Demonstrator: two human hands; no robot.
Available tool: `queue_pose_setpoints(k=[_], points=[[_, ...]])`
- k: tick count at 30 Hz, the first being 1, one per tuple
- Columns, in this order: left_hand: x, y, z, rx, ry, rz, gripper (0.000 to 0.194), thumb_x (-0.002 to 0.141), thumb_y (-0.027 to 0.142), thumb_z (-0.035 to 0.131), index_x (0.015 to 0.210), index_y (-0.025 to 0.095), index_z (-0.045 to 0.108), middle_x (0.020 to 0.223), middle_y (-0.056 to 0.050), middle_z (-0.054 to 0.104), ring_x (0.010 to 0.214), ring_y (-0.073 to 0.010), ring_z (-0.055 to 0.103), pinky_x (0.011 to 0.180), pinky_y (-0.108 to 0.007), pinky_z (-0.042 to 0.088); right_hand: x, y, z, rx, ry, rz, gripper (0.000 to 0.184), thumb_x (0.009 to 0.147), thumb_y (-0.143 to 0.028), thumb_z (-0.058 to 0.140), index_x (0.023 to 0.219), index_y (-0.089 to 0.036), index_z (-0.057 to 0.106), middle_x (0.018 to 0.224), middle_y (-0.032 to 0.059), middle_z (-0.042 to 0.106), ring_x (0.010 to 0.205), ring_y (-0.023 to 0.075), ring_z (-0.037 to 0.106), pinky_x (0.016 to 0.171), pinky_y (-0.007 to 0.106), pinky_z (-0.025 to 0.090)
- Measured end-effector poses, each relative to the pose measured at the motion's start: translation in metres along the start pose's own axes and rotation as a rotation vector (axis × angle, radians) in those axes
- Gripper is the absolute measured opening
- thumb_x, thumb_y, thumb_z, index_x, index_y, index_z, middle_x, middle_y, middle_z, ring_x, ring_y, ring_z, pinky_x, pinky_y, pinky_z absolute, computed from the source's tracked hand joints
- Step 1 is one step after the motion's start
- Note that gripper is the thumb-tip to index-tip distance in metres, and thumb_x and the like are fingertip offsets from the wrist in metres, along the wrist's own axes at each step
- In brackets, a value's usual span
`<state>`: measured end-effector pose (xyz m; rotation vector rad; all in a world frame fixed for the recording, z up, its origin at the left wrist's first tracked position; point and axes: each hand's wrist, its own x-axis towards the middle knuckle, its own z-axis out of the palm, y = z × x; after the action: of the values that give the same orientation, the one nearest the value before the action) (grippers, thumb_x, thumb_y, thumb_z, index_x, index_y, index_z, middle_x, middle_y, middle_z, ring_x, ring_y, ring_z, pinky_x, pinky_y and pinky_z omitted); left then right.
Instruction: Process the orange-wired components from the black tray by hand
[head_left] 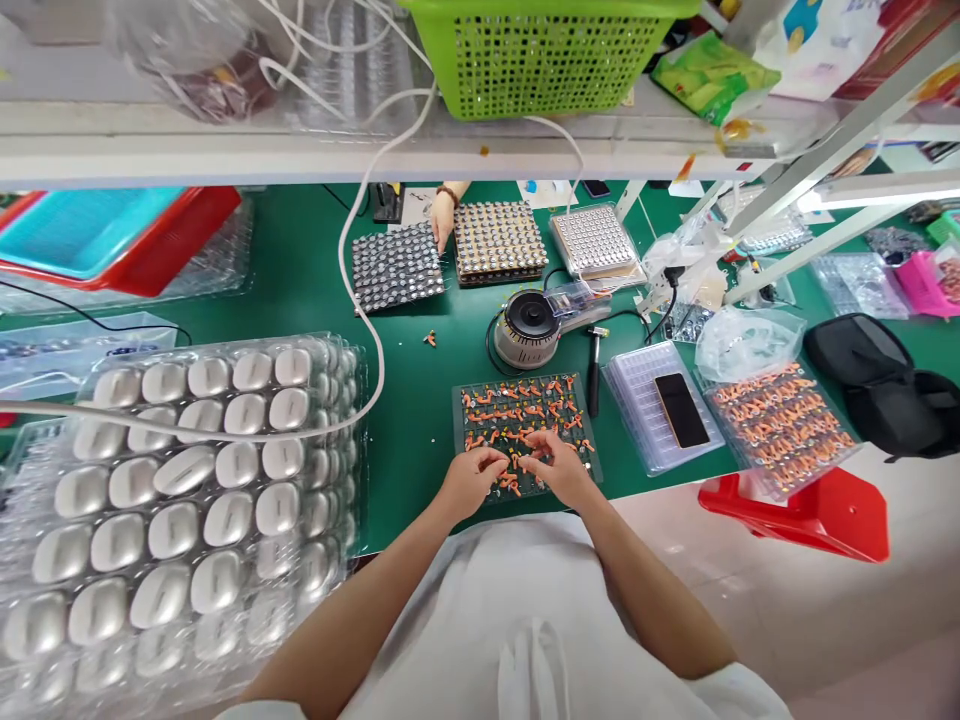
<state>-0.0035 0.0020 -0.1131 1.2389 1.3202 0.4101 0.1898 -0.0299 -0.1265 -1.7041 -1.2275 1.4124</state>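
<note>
A dark tray [459, 408] with several rows of small orange parts lies at the table's front edge, right before me. My left hand [471, 482] is over its lower left, thumb and forefinger drawn together in a pinch. Opposite it, my right hand [564, 472] has its fingers curled over the tray's lower middle. The fingertips of both hands point at each other, a short way apart. Small orange pieces [511, 485] show between and below them. Whatever either hand holds is too small to make out.
Stacked clear trays of silvery rounded shells [163, 595] fill the left. Behind the tray stand a round grey device [527, 345] and a hammer [594, 375]. A phone [681, 410] lies on clear trays at right. Another person's hand [442, 220] touches a dark tray [394, 270]. A white cable [379, 370] hangs across.
</note>
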Motion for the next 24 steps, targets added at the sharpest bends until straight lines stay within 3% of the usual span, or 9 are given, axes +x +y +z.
queue_pose_setpoints(k=[4,7,10,17,24], points=[[0.015,-0.051,0.010,0.059,0.058,-0.080,0.029,0.074,0.039,0.058,0.078,0.014,0.071,0.074,-0.005,0.073,0.066,-0.0187,0.065,0.060,-0.026,0.047,-0.016,0.047,-0.010,-0.108,0.143,0.095,0.031,0.080,-0.042,0.060,0.101,-0.019,0.059,0.102,0.0064,0.064,0.084,0.0180,0.060,0.078,0.032,0.048],[0.020,-0.069,0.017,0.113,0.064,-0.106,0.029,0.074,0.038,0.057,0.076,0.013,0.071,0.076,-0.007,0.073,0.067,-0.0193,0.066,0.060,-0.026,0.047,-0.029,0.072,-0.017,-0.141,0.177,0.129,0.027,0.081,-0.042,0.057,0.094,-0.019,0.061,0.091,0.0059,0.066,0.079,0.0197,0.060,0.075,0.034,0.048],[0.026,-0.073,0.025,0.183,0.049,-0.111,0.027,0.076,0.036,0.057,0.078,0.014,0.072,0.075,-0.006,0.073,0.066,-0.0186,0.066,0.060,-0.026,0.046,-0.037,0.086,-0.018,-0.173,0.175,0.135,0.023,0.081,-0.040,0.055,0.088,-0.019,0.062,0.083,0.0046,0.067,0.075,0.0203,0.061,0.072,0.033,0.048],[0.049,-0.071,0.041,0.361,0.028,-0.120,0.015,0.076,0.024,0.059,0.073,0.017,0.072,0.073,-0.005,0.072,0.071,-0.0180,0.065,0.064,-0.025,0.043,-0.045,0.096,-0.016,-0.266,0.165,0.107,0.019,0.085,-0.033,0.049,0.087,-0.020,0.062,0.084,0.0037,0.069,0.075,0.0180,0.063,0.071,0.030,0.048],[0.042,-0.063,0.047,0.395,-0.054,-0.108,0.018,0.078,0.024,0.055,0.077,0.017,0.072,0.074,-0.003,0.073,0.070,-0.0156,0.065,0.062,-0.023,0.043,-0.043,0.095,-0.009,-0.477,0.129,0.087,0.011,0.083,-0.027,0.054,0.083,-0.020,0.064,0.085,0.0042,0.068,0.077,0.0180,0.062,0.072,0.028,0.046]])
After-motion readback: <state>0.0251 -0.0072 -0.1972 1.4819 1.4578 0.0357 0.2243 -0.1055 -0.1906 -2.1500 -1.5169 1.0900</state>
